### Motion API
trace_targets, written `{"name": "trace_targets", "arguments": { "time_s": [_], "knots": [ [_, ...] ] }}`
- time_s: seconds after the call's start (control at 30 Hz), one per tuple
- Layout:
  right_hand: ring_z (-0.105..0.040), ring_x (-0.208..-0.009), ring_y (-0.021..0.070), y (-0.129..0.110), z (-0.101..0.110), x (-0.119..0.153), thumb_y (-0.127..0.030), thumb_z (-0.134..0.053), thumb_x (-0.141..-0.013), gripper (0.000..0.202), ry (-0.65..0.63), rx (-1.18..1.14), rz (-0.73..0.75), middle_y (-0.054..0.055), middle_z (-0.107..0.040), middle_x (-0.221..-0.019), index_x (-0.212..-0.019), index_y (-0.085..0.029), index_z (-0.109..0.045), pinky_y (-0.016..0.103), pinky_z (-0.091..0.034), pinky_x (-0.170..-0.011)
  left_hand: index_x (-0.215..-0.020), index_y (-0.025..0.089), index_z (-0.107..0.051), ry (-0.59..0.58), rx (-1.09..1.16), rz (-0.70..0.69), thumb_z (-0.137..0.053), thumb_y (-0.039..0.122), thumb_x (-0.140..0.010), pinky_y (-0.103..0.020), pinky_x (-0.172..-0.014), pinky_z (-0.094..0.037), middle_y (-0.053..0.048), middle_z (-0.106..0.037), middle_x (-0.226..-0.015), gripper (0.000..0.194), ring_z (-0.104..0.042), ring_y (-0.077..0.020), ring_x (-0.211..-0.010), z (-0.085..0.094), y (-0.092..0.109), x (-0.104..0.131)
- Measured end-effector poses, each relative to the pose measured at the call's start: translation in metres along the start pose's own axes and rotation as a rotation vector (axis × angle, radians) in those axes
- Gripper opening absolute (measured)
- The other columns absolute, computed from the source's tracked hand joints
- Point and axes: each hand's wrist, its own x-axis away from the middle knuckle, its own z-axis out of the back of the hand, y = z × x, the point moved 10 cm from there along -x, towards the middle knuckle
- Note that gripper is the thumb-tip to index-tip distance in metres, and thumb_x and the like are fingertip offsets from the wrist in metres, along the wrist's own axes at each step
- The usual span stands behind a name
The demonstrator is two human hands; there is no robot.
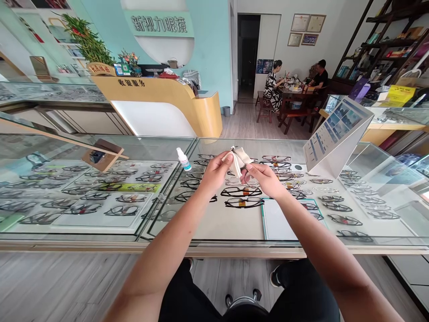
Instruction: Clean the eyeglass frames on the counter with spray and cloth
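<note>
The pale cloth (237,162) sits between both hands above the glass surface (204,219), the left grip (229,160) and right grip (248,169) each pinching it. A white spray bottle (183,159) stands nearby; eyeglasses (244,202) lie in rows beneath the glass.

The bottle (184,159) stands on the display case (208,223), left of the stand (337,136). Pairs of glasses (244,202) lie inside the case, beneath its top. Behind the case are the counter (161,91), to the left, and the table (295,91), to the right.
</note>
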Motion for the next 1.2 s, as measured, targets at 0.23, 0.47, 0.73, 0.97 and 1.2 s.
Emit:
{"name": "trace_targets", "arguments": {
  "time_s": [0.23, 0.47, 0.73, 0.97, 1.2],
  "knots": [
    [-0.065, -0.079, 0.0217, -0.014, 0.018, 0.003, -0.089, -0.066, -0.099, 0.069, 0.115, 0.002, 0.063, 0.005, -0.075, -0.081, -0.085, -0.024, -0.083, 0.038, -0.056, -0.084, -0.115, 0.019, -0.082, -0.023, 0.049, 0.039, -0.085, 0.082, -0.088, -0.028, -0.075, -0.053, -0.004, -0.076, -0.089, 0.069, -0.066, -0.0187, -0.081, 0.002, -0.007, -0.002],
    [-0.064, -0.108, 0.0276, -0.027, 0.044, 0.01, -0.086, -0.062, -0.103, 0.065, 0.352, 0.107, 0.193, 0.007, -0.066, -0.109, -0.085, -0.027, -0.082, 0.044, -0.052, -0.109, -0.126, 0.018, -0.085, -0.199, -0.198, 0.038, -0.079, 0.079, -0.094, -0.032, -0.091, -0.056, -0.01, -0.084, -0.113, 0.069, -0.075, -0.0263, -0.104, -0.016, -0.006, 0.004],
    [-0.065, -0.117, 0.0273, -0.019, 0.032, 0.005, -0.086, -0.058, -0.105, 0.065, 0.283, 0.092, 0.162, 0.007, -0.066, -0.115, -0.095, -0.028, -0.085, 0.042, -0.051, -0.117, -0.135, 0.023, -0.086, -0.297, -0.166, 0.079, -0.079, 0.079, -0.095, -0.039, -0.112, -0.057, -0.013, -0.082, -0.139, 0.069, -0.073, -0.032, -0.133, -0.031, -0.013, 0.011],
    [-0.068, -0.122, 0.0279, -0.014, 0.014, 0.003, -0.085, -0.062, -0.104, 0.062, 0.187, -0.022, 0.119, 0.006, -0.075, -0.119, -0.097, -0.028, -0.086, 0.043, -0.052, -0.12, -0.128, 0.025, -0.089, -0.211, -0.133, 0.084, -0.082, 0.082, -0.09, -0.045, -0.115, -0.057, -0.012, -0.087, -0.125, 0.07, -0.073, -0.0344, -0.134, -0.026, -0.024, 0.012],
    [-0.072, -0.126, 0.0296, -0.008, 0.011, 0.002, -0.089, -0.067, -0.098, 0.064, 0.189, -0.109, 0.072, 0.007, -0.082, -0.12, -0.092, -0.028, -0.085, 0.044, -0.053, -0.123, -0.123, 0.025, -0.09, -0.204, -0.059, 0.142, -0.086, 0.079, -0.087, -0.035, -0.09, -0.059, -0.008, -0.085, -0.111, 0.065, -0.074, -0.026, -0.104, -0.032, -0.028, 0.015]
  ]
}}
